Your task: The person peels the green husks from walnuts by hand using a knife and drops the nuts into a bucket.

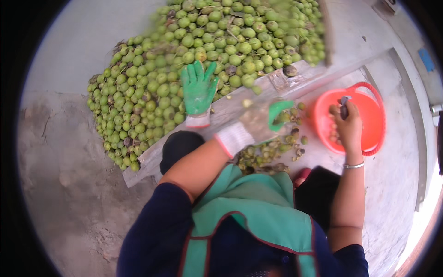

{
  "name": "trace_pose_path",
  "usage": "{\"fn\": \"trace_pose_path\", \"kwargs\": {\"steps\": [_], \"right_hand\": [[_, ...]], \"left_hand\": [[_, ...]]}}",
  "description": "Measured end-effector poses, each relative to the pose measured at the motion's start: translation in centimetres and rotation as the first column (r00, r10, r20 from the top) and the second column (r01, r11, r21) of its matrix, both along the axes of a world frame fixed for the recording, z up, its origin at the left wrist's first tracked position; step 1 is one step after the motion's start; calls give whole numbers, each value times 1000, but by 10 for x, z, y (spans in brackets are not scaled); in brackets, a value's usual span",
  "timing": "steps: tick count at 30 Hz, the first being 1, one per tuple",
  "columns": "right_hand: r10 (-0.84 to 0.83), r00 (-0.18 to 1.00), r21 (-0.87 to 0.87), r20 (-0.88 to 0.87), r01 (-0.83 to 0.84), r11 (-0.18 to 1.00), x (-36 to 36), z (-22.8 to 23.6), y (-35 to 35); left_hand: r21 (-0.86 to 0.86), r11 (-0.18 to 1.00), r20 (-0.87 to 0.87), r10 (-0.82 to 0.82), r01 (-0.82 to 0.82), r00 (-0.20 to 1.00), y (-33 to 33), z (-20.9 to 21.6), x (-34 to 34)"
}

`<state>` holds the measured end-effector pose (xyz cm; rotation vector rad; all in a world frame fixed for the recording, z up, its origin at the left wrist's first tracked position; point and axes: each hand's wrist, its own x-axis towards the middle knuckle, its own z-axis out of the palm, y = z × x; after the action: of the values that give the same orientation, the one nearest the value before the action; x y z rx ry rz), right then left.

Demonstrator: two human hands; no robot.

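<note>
My left hand [259, 122], in a white knitted glove with a green coated palm, is blurred by motion above a heap of split green husks [263, 154]. Its thumb and fingers curve apart, and nothing shows between them. My right hand [349, 130] is bare, with a bracelet at the wrist, and reaches over a red plastic basket [376, 111]. It grips a small dark-handled tool [344, 108] with a short metallic end, perhaps a knife. Small brownish round nuts [333, 135] show in the basket beside that hand.
A large pile of round green fruits [221, 41], like walnuts in husks, spreads ahead and left. A worn board [240, 106] borders its near side. Against the pile lies an unworn green glove [198, 92]. The grey concrete floor [69, 175] extends left; a raised ledge [410, 129] runs at right.
</note>
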<state>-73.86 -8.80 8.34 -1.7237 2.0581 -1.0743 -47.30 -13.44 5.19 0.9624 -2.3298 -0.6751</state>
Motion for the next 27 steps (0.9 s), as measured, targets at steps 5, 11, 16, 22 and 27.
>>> {"fn": "trace_pose_path", "kwargs": {"steps": [5,11,16,22,27], "right_hand": [[33,995,102,-96,-24,994,7,-26,-7],[218,852,173,477,-334,927,116,-12,-20],[207,799,159,564,-352,922,191,6,-37],[370,659,74,655,-544,836,298,38,-47],[516,619,202,592,-734,649,373,48,-47]], "left_hand": [[138,990,10,-39,37,999,-5,-9,-6],[-128,979,186,180,-158,966,8,25,43],[-136,950,207,306,-282,929,19,60,106],[-211,855,32,490,-474,871,29,91,212],[-284,716,101,684,-638,723,17,86,314]]}}
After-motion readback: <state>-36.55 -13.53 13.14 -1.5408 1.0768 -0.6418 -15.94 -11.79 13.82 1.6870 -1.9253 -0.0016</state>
